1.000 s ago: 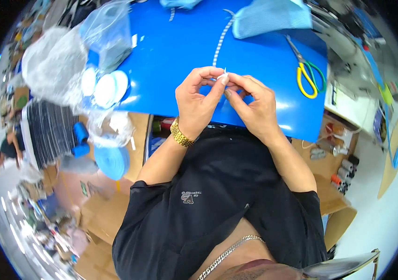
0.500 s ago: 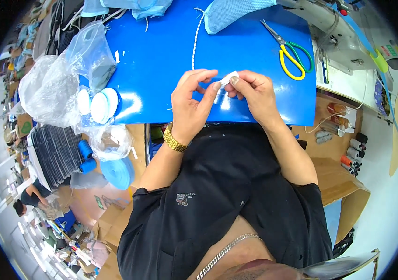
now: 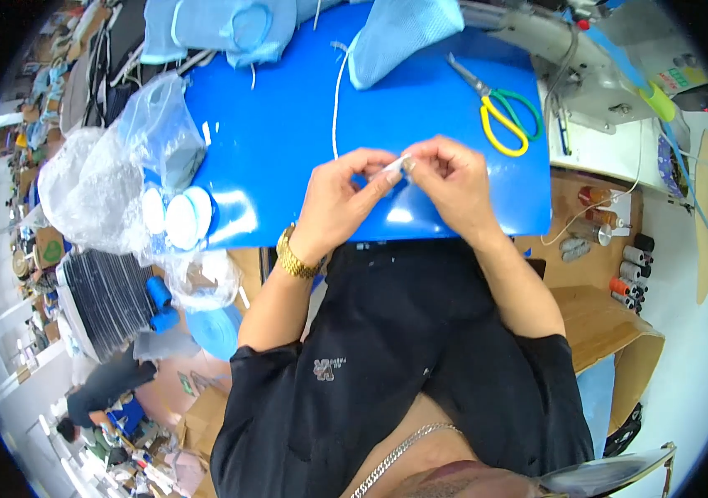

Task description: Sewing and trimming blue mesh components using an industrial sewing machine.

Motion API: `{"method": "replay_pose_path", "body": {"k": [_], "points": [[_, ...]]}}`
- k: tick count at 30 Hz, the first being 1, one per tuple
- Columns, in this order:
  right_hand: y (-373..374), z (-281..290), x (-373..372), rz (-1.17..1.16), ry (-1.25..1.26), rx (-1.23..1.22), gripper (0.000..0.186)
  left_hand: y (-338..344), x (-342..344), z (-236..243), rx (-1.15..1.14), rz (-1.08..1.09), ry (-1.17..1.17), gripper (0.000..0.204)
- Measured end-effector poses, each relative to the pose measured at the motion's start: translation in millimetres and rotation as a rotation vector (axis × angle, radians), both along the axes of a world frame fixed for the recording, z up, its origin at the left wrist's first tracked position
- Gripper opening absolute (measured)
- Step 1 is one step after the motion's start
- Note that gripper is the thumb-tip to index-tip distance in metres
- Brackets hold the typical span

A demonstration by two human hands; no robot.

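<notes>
Right now, both hands are meeting above the near part of a blue tabletop, and a small white piece is stretching between their fingertips. The left hand is pinching its lower end, thumb and forefinger closing on it with almost no gap; the right hand is gripping the upper end likewise, its other fingers curling inward — whether those are touching the piece, I cannot tell. A white cord is running down from beside a light blue mesh piece and disappearing behind the left hand, so its lower end is not showing. Scissors with one yellow and one green handle are lying beyond the right hand, blades pointing away — while white discs are resting well to the left, beside clear plastic bags.
</notes>
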State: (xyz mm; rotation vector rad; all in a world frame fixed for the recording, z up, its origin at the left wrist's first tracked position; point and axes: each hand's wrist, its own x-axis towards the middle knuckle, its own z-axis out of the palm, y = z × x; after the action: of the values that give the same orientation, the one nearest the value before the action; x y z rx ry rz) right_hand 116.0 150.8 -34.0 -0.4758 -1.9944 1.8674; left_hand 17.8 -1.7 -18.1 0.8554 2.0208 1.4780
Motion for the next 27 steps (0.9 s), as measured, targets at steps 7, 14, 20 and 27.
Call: {"method": "replay_pose_path", "body": {"k": [7,14,20,27], "points": [[12.9,18.4,-2.6,0.068,0.065,-0.225,0.011,15.0,-25.0,44.4,-0.101,-0.119,0.406,0.009],[91.1,40.8,-49.0,-0.245,0.038,-0.091,0.027,76.1,-83.9,123.4,0.1,-0.293,1.056,0.009],[97.6,46.3,-97.1,-0.228,-0.056,-0.029,0.036,126.9,-132.0,97.9,0.036,-0.313,0.845,0.017],[88.6,45.6,-112.5,-0.312,0.03,-0.005,0.031,140.8,-156.8,87.5,0.068,-0.35,0.743,0.018]]}}
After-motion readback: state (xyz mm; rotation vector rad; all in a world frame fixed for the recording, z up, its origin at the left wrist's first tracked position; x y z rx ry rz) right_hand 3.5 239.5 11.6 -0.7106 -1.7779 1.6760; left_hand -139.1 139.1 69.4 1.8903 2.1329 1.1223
